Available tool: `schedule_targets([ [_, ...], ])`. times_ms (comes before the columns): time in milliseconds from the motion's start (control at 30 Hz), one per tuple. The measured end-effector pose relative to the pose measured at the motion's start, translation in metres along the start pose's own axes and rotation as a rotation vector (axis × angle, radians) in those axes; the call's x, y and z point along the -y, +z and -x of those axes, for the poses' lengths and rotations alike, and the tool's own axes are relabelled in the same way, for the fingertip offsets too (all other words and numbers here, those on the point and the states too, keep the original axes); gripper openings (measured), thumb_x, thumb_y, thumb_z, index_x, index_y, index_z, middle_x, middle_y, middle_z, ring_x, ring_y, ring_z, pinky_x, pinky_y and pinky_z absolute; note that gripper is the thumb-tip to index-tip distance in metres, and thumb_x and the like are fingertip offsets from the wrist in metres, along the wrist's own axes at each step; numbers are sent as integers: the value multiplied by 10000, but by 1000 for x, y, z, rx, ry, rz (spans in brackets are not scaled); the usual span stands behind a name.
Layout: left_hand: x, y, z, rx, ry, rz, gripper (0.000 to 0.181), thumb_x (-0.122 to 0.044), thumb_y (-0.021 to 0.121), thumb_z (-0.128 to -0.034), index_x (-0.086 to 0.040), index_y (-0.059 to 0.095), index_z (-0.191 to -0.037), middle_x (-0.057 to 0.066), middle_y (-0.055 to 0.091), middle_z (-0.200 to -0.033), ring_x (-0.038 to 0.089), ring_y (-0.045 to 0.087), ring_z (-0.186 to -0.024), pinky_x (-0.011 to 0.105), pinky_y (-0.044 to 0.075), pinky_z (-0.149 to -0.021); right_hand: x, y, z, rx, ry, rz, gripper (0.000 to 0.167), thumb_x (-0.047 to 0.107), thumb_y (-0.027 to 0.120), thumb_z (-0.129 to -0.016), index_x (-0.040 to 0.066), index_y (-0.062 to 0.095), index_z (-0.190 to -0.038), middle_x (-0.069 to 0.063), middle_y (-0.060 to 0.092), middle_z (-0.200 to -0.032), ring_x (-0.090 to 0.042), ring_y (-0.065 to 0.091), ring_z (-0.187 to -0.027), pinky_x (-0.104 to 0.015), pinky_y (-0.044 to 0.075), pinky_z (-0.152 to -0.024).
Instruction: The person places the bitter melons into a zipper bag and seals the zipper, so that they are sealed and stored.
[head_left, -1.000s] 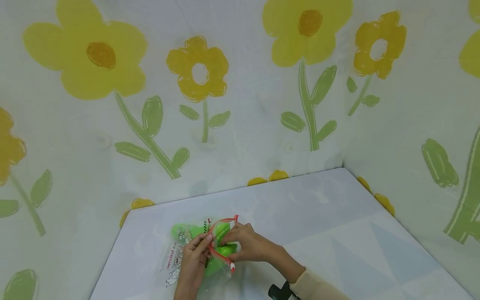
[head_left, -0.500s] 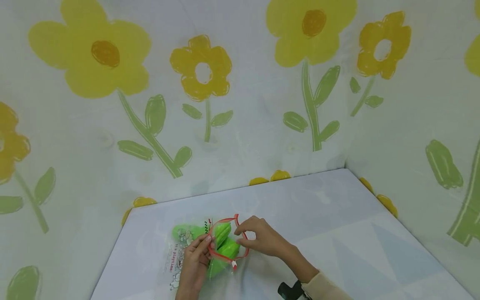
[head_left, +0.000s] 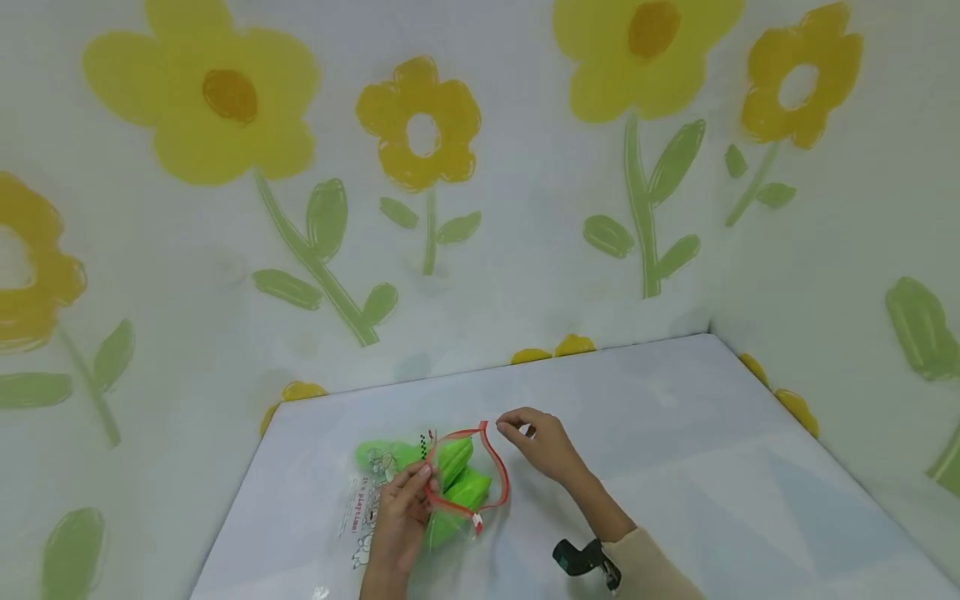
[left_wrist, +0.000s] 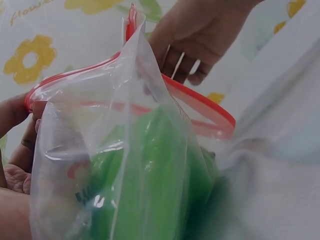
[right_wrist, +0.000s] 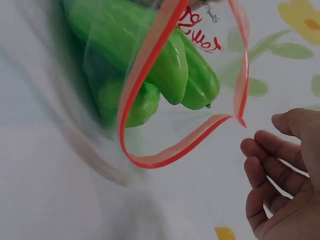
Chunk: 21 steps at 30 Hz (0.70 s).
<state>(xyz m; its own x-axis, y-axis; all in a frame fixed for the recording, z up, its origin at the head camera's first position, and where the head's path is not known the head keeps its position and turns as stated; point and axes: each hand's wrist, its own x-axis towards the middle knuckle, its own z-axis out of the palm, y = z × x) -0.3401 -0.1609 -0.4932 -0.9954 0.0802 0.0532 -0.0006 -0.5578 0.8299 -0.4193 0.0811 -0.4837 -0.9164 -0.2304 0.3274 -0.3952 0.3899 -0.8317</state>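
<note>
A clear zip bag (head_left: 363,502) with a red zip edge and printed cartoon figures lies tilted on the table, its mouth spread wide. Several long, bright green, cucumber-like vegetables (right_wrist: 135,42) are inside it, their ends towards the mouth. At the near left of the mouth, my left hand (head_left: 403,510) pinches the red edge between thumb and fingers. My right hand (head_left: 551,447) hovers just beyond the far right corner of the mouth, apart from the bag. Its fingers are loosely bent and hold nothing. In the left wrist view, the bag's clear wall (left_wrist: 135,160) covers much of the vegetables.
The pale table (head_left: 637,400) meets a flower-patterned wall covering (head_left: 487,308) at the back and right. A black device (head_left: 576,557) is worn at my right wrist, beside a beige sleeve (head_left: 645,567).
My right hand has come out of the bag's mouth and moved up and right, away from it. The mouth has spread wider. My left hand keeps its pinch on the edge.
</note>
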Motion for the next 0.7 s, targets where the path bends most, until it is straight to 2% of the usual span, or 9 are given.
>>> schedule_targets([
  [100, 1, 1, 0, -20, 2, -14, 168, -102, 566, -1021, -103, 725, -966, -4, 680, -829, 77, 619, -727, 186, 464, -606, 0, 7, -15, 15, 65, -56, 285, 392, 617, -997, 142, 741, -1059, 77, 702, -970, -135, 614, -913, -357, 500, -785],
  [200, 3, 2, 2, -64, 43, -90, 123, -105, 596, -1007, -64, 712, -1000, 3, 672, -847, 89, 615, -747, 200, 491, -639, 3, 15, -25, 52, 128, -94, 345, 464, 594, -993, 157, 749, -1003, 65, 697, -935, -152, 610, -923, -377, 492, -779],
  [267, 5, 3, 2, -94, 69, -159, 148, -118, 613, -1002, -6, 689, -1063, 12, 665, -893, 103, 617, -793, 221, 520, -699, 4, 17, -30, 77, 160, -104, 328, 468, 599, -989, 178, 751, -969, 63, 695, -917, -156, 608, -910, -381, 493, -775],
  [367, 8, 5, 2, -156, 71, -278, 292, -184, 658, -984, 62, 649, -1140, 44, 665, -940, 135, 626, -850, 259, 537, -758, 1, 16, -35, 103, 199, -119, 275, 406, 629, -985, 164, 756, -952, 49, 697, -891, -154, 607, -881, -374, 490, -774],
  [467, 10, 7, 2, -179, 57, -427, 356, -257, 704, -954, 45, 664, -1138, 81, 676, -961, 164, 643, -858, 282, 549, -750, -4, 14, -38, 108, 246, -140, 232, 352, 658, -973, 148, 760, -930, 27, 696, -867, -174, 602, -856, -368, 475, -762],
  [533, 11, 9, 3, -189, 72, -525, 338, -275, 743, -921, 9, 695, -1098, 103, 684, -954, 184, 652, -833, 288, 558, -721, -6, 13, -39, 109, 274, -149, 244, 361, 670, -962, 142, 761, -906, 15, 689, -843, -197, 601, -853, -363, 457, -750],
  [600, 13, 11, 4, -193, 116, -611, 292, -269, 775, -893, -32, 718, -1054, 99, 689, -943, 189, 655, -805, 282, 562, -690, -7, 14, -38, 120, 294, -159, 268, 382, 681, -950, 133, 760, -892, 6, 682, -832, -228, 602, -859, -356, 440, -740],
  [667, 16, 14, 6, -187, 212, -691, 212, -221, 796, -876, -63, 734, -1003, 76, 695, -896, 177, 653, -754, 267, 556, -645, -8, 15, -37, 129, 300, -166, 271, 377, 692, -942, 120, 756, -885, -3, 672, -823, -253, 600, -863, -350, 435, -724],
  [700, 17, 15, 7, -181, 284, -751, 164, -182, 802, -869, -79, 739, -980, 50, 694, -864, 157, 642, -719, 249, 546, -618, -9, 15, -36, 133, 301, -174, 262, 362, 698, -939, 111, 753, -884, -10, 667, -821, -272, 599, -869, -347, 433, -717],
])
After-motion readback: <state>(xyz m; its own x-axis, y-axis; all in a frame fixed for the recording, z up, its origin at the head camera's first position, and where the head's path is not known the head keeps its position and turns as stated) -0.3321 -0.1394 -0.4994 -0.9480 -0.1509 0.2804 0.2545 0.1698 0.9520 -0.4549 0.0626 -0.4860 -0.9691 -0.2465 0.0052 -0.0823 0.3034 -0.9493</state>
